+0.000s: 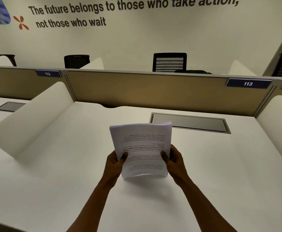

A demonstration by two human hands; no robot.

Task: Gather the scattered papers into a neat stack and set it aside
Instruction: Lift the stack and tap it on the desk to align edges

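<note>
head view — both hands (116, 162) (172, 159) grip paper stack (142, 148) upright

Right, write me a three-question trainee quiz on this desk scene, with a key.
1. True or false: only one hand has a grip on the stack of white printed papers.
2. The number on the blue label above the grey rectangular desk hatch is ___.
3. Loose sheets lying on the white desk: A) several B) none visible.

Key: 1 false, the left hand and right hand both hold it; 2 113; 3 B.
</note>
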